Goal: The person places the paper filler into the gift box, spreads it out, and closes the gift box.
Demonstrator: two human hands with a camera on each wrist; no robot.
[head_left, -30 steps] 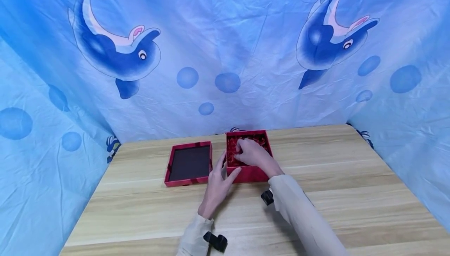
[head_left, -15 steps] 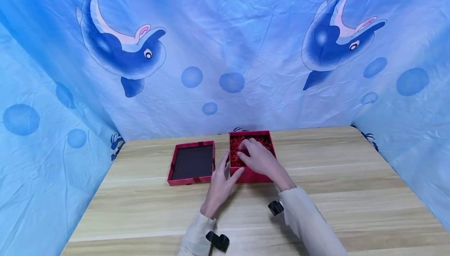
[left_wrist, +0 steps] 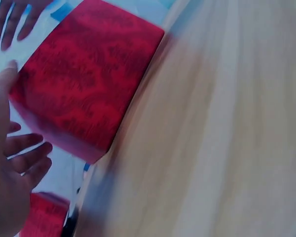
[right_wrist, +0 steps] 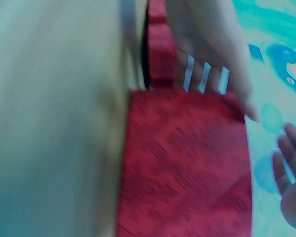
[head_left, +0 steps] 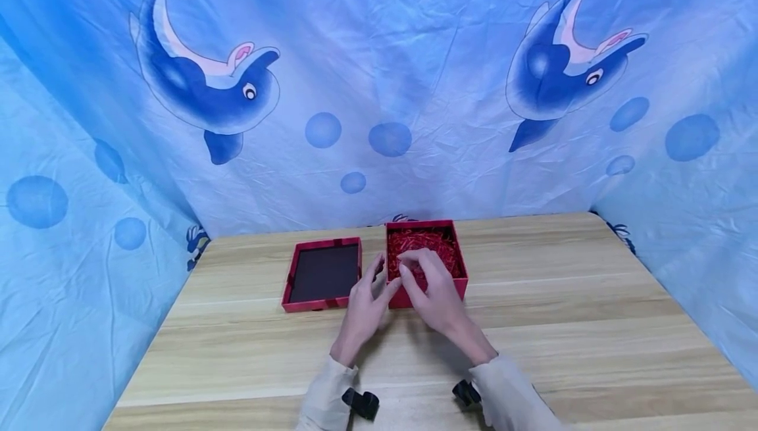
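Note:
A red patterned box (head_left: 426,293), filled with red shredded paper (head_left: 429,245), stands near the table's back edge. My left hand (head_left: 363,310) is at the box's front left corner, fingers along its left side and thumb by the front. Whether it touches the box is hard to tell. Just above the front rim, my right hand (head_left: 439,299) has its fingers loosely bent, and I see nothing in them. In the left wrist view the left hand (left_wrist: 7,168) has spread fingers beside the box (left_wrist: 89,74). The right wrist view shows both hands with relaxed fingers.
Left of the box lies its red lid (head_left: 322,306), dark inside facing up. A light wooden table (head_left: 237,352) carries both. Behind it hangs a blue curtain (head_left: 450,174) with dolphins and bubbles. Black straps sit on both sleeves.
My right hand has drawn back out of the box toward me, uncovering more of the shredded paper. My left hand has stayed at the box's left corner, shifting only slightly.

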